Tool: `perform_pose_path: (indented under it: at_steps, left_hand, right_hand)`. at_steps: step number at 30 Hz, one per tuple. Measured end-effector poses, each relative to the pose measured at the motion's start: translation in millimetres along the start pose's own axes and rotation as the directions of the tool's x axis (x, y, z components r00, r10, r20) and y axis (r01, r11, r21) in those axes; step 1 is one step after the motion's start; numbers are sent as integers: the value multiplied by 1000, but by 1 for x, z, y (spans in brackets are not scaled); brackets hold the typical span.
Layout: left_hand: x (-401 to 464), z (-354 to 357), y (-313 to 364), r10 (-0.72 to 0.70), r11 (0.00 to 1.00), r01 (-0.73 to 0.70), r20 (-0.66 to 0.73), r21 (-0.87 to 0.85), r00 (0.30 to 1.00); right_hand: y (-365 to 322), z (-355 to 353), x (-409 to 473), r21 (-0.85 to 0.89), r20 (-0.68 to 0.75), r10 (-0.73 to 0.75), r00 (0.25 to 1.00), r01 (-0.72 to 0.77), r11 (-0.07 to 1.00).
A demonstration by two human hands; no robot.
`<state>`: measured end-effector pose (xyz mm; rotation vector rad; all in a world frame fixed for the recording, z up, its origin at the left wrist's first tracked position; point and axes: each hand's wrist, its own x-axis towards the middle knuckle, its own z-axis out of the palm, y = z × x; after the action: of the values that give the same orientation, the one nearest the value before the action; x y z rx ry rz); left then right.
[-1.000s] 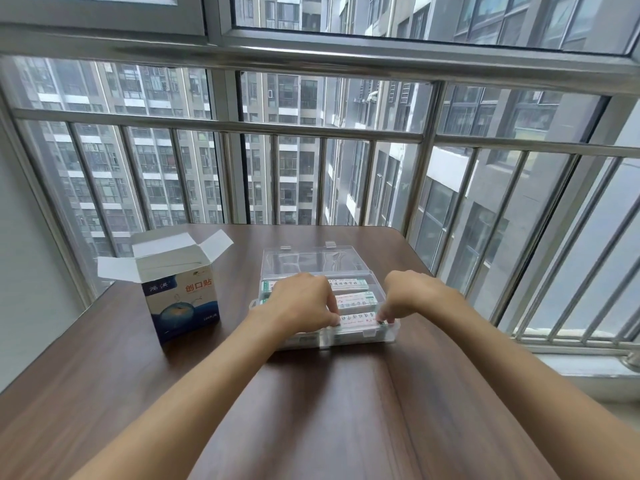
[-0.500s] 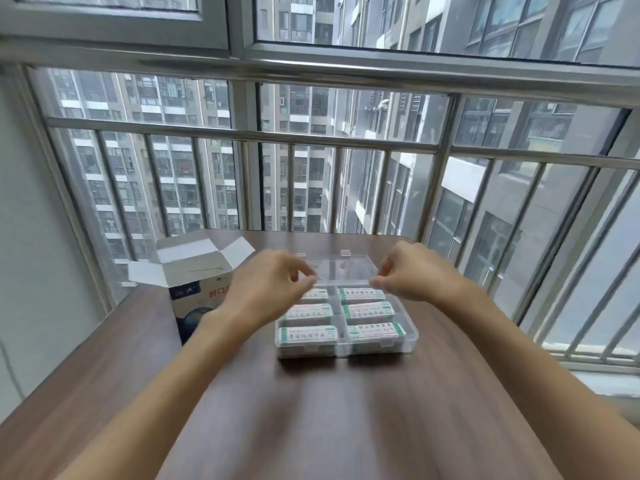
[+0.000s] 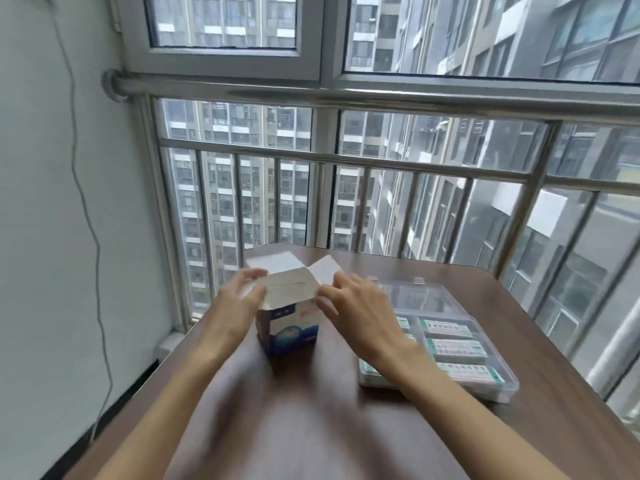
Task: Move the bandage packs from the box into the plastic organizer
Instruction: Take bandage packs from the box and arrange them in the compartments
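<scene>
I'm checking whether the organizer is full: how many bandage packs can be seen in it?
5 show in the organizer: three down its right column, slivers of two left ones. The right hand may hide more.

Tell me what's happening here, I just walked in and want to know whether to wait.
A person has both hands on the blue-and-white cardboard box standing on the brown wooden table. The left hand and right hand are at its open top flaps. Beside it, the clear plastic organizer lies open, with white-and-green bandage packs in its compartments.
</scene>
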<state>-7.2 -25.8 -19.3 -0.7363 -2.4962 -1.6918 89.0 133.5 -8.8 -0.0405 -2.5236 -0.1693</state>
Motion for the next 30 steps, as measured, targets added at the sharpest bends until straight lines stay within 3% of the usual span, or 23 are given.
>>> perform_pose_path:
  at_steps: [6, 12, 15, 16, 17, 18, 19, 20, 21, 25, 30]
  left_hand:
    - [-28, 3, -4, 277, 957, -274, 24, -95, 961]
    - [-31, 9, -12, 297, 935, -296, -23, -194, 954]
    - [-31, 9, -13, 304, 931, -297, -1, -214, 953]
    - [-32, 8, -14, 302, 930, -293, 5, -224, 953]
    - [-32, 8, -14, 305, 927, -296, 6, -230, 952]
    - [-33, 8, -14, 313, 924, -303, 3, -233, 950]
    - [-33, 9, -14, 318, 921, -309, 3, -236, 948]
    - [-32, 9, -15, 320, 920, -309, 6, -239, 947]
    - [-32, 10, -15, 322, 921, -309, 16, -237, 947]
    - [-30, 14, -19, 332, 932, -320, 51, -168, 942]
    - [-31, 18, -16, 365, 930, -366, 17, 44, 931]
  right_hand:
    - [7, 5, -42, -14, -45, -39, 998, 38, 999]
    - [-7, -12, -49, 179, -84, 65, 994, -49, 983]
    - [-21, -17, -36, 371, -12, 149, 989, -133, 919]
    - [-28, -18, -28, 534, 89, 272, 958, -276, 799]
    - [-35, -23, -19, 716, 275, 397, 876, -462, 524]
    - [-40, -25, -9, 791, 516, 407, 754, -602, 112]
    - [-42, -25, 0, 724, 687, 331, 647, -644, -246]
    - [-43, -24, 8, 628, 769, 259, 584, -618, -473]
    - [-42, -23, 14, 563, 801, 227, 554, -567, -602]
    - [-36, -27, 28, 369, 835, 143, 531, -348, -862]
    - [-45, -26, 23, 444, 855, 303, 422, -293, -846]
